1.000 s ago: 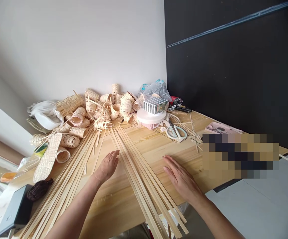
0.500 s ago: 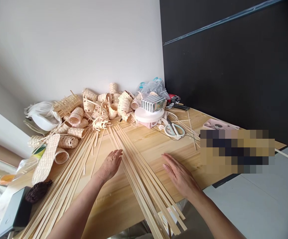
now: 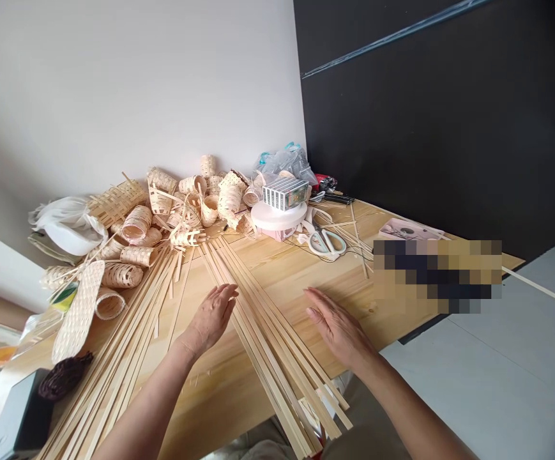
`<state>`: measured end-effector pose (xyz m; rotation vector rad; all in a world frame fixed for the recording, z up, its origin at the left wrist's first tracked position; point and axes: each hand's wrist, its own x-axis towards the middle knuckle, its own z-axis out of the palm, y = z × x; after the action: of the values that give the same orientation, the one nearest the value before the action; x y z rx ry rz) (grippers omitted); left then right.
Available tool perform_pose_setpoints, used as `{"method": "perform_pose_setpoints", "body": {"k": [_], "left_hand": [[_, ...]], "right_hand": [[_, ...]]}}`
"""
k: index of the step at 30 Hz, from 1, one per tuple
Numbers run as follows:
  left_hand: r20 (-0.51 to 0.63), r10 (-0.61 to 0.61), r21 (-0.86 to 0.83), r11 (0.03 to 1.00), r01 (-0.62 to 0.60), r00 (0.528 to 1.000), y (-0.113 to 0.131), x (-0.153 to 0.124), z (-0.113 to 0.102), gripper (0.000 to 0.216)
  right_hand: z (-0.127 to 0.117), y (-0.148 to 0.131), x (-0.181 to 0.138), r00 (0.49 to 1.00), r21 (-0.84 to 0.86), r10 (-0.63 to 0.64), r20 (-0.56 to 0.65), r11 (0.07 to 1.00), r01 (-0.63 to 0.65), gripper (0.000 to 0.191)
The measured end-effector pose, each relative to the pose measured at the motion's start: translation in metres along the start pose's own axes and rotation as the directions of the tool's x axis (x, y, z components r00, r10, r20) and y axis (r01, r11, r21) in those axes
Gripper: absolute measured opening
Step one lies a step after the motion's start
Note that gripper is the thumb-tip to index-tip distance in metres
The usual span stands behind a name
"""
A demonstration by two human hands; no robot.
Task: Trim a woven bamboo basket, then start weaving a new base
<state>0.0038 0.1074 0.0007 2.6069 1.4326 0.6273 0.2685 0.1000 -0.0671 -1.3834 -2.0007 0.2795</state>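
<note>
- The left hand [image 3: 211, 313] is open, palm down, fingers lightly spread and a little curled, holding nothing. Its fingertips reach the inner edge of a fan of flat bamboo strips [image 3: 267, 358]; whether they touch, I cannot tell.
- The right hand [image 3: 337, 329] is also open and empty, palm down, fingers loosely apart. It sits just beside the same fan, on its right, over the pale wooden bench [image 3: 287, 268].
- The strips lie flat and close together, spreading toward the person from near the woven pile. A second fan of bamboo strips [image 3: 114, 364] lies to the left, with the left forearm partly across it.
- Beyond them is a heap of small woven bamboo baskets [image 3: 186, 204], some loose-ended. A flat woven sole-shaped mat [image 3: 78, 313] rests at the left.
- To the far right stand white-handled scissors [image 3: 326, 243] and a white round turntable [image 3: 278, 216] carrying stacked boxes [image 3: 285, 193] — a blurred patch [image 3: 435, 275] hides what lies past them.
</note>
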Motion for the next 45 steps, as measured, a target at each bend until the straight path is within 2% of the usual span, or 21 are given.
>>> {"method": "perform_pose_setpoints", "body": {"k": [8,14,20,27,33,39,45], "left_hand": [[0.081,-0.006,0.046,0.999,0.002,0.997,0.0,0.009,0.008,0.025],[0.059,0.026,0.013,1.0,-0.027,0.998,0.006,0.012,0.007,0.026],[0.095,0.028,0.02,0.999,-0.03,0.995,0.011,0.015,0.012,0.024],[0.074,0.07,0.0,0.998,-0.071,0.995,0.014,0.018,0.014,0.024],[0.125,0.06,0.016,0.998,-0.063,0.99,0.013,0.021,0.019,0.024],[0.056,0.075,-0.028,0.997,-0.073,0.996,0.018,0.021,0.021,0.025],[0.09,0.077,-0.032,0.997,-0.074,0.993,0.02,0.023,0.024,0.024]], "right_hand": [[-0.002,-0.002,-0.001,1.0,0.008,0.022,-0.004,1.0,-0.022,0.056],[-0.002,-0.003,0.0,1.0,0.02,0.012,-0.02,1.0,-0.012,0.053],[-0.001,-0.001,-0.001,0.999,0.033,0.009,-0.037,0.999,-0.007,0.049],[0.0,-0.001,-0.001,0.999,0.041,0.01,-0.037,0.999,-0.009,0.052],[-0.001,-0.001,-0.002,0.999,0.035,0.019,-0.038,0.999,-0.017,0.051],[-0.004,-0.003,0.0,0.999,0.031,0.005,-0.038,1.0,-0.003,0.05],[-0.004,-0.004,0.001,0.999,0.029,0.005,-0.051,1.0,-0.004,0.052]]}}
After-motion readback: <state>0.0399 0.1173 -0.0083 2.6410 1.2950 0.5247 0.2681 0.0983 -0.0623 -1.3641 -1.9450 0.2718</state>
